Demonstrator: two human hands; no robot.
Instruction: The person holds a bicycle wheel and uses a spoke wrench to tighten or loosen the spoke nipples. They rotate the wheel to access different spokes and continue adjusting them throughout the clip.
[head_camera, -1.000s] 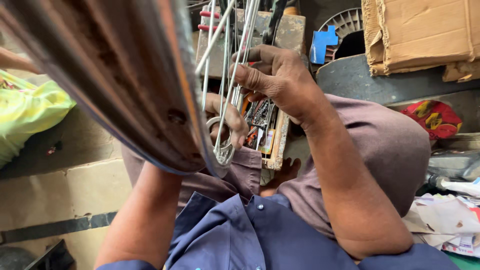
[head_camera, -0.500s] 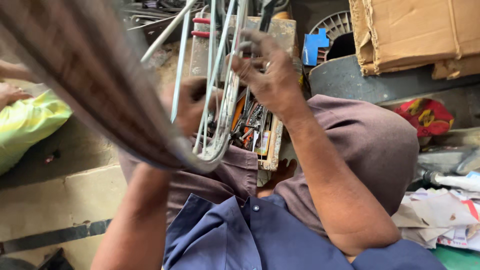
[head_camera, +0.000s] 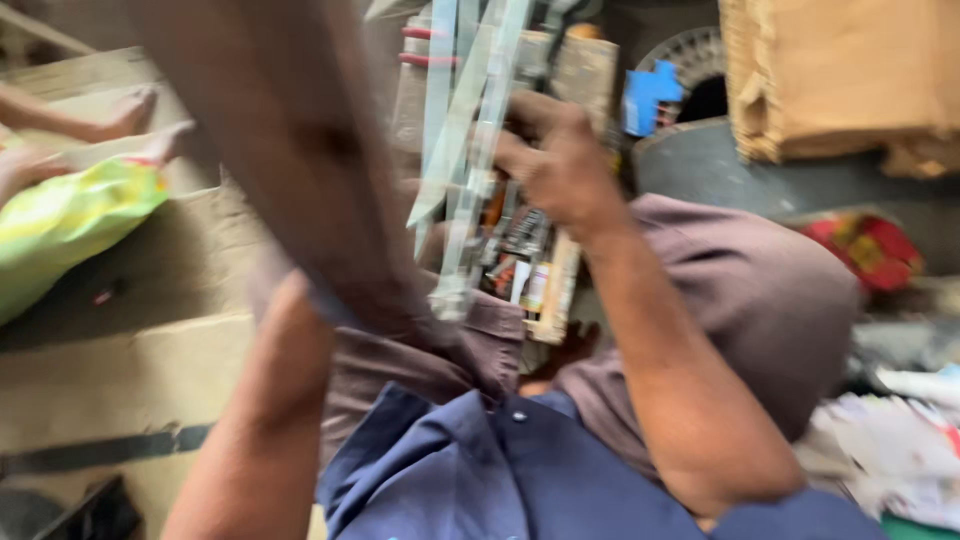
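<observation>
One wheel rim (head_camera: 290, 170) is held up over the lap, blurred, with its silver spokes (head_camera: 465, 150) slanting across the middle of the view. Left forearm is seen rising under the rim; the left hand is hidden behind it, so its grip cannot be told. Right hand (head_camera: 560, 165) is closed around the spokes near their upper part. Wooden tool box (head_camera: 545, 270) lies just beyond the knees, under the spokes. Farther off, a cardboard box (head_camera: 840, 80) sits at top right, a green-yellow bag (head_camera: 60, 225) at left
</observation>
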